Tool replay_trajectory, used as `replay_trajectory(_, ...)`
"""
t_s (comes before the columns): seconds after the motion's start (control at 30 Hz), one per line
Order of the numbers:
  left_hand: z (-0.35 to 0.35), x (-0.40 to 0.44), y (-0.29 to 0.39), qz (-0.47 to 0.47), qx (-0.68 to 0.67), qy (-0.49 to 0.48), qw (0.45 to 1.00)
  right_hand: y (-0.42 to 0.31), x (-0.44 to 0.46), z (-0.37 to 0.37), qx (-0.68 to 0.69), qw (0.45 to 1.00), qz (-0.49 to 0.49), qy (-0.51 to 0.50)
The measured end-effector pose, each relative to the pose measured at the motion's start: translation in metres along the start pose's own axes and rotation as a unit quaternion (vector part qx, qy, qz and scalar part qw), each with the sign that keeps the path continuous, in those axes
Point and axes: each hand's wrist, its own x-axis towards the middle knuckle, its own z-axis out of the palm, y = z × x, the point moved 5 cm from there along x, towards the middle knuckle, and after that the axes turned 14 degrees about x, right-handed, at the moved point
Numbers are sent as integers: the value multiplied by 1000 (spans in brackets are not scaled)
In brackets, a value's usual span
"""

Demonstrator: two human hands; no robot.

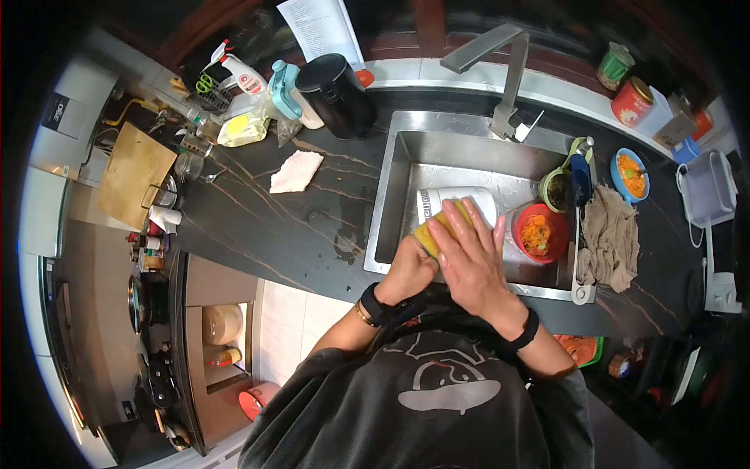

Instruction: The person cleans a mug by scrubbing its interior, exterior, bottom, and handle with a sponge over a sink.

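Note:
A yellow sponge (426,241) is between my two hands, above the near side of the metal sink (380,184). My left hand (408,270) is closed at the sponge's lower left edge, its fingertips partly hidden. Flat across the top of the sponge lies my right hand (472,262), with fingers stretched out and thumb apart. Just beyond them sits a white container (483,198) with dark print, partly covered by my hands. To the right in the sink, a red bowl (559,255) holds orange food scraps, beside a green bowl (544,181) with dark contents.
A faucet (512,78) rises behind the sink. A brown cloth (611,242) and a blue bowl (616,159) of orange food stand right. On the left counter are a pink-white cloth (296,171), a black canister (337,98) and a cutting board (137,176).

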Motion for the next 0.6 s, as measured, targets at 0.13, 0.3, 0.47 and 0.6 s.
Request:
replay_trajectory(0.13,6,-2,-5,-36,-15,-14,999,50,16,-12,40,985,141,93)
replay_trajectory(0.3,4,-5,-11,-48,-47,17,998,6,-2,17,60,996,37,50)
replay_trajectory(0.47,0,-5,-1,-44,-6,14,999,57,10,-2,80,980,149,102)
replay_trajectory(0.6,3,-3,-13,-37,-5,20,999,17,8,5,77,990,95,71)
